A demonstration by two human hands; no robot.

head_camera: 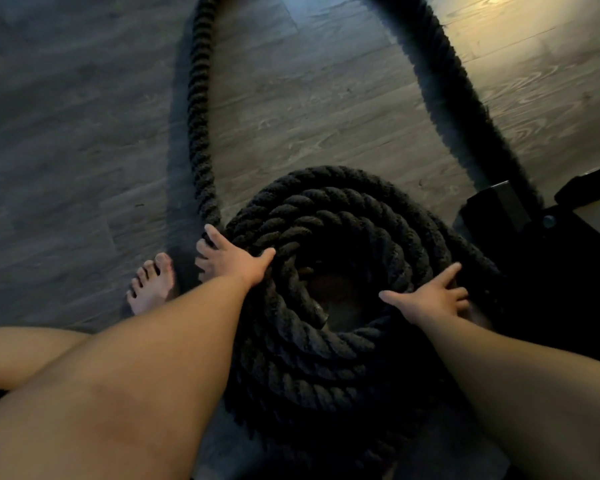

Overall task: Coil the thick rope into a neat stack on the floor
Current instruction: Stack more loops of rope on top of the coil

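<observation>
A thick black twisted rope lies in a round coil [329, 237] of several stacked turns on the wood-look floor, with a hollow in the middle. One loose length of rope [200, 109] runs away from the coil's left side toward the top of the view. A second length of rope [465, 98] curves off at the right. My left hand [227, 259] lies on the coil's left edge where the loose length joins, fingers spread over the outer turn. My right hand [433, 299] presses flat on the coil's right side, fingers straight.
A black metal frame base [520, 220] with a bolt sits right of the coil, touching the right rope length. My bare foot [151, 285] stands on the grey plank floor [84, 133] just left of the coil. My knee fills the lower left.
</observation>
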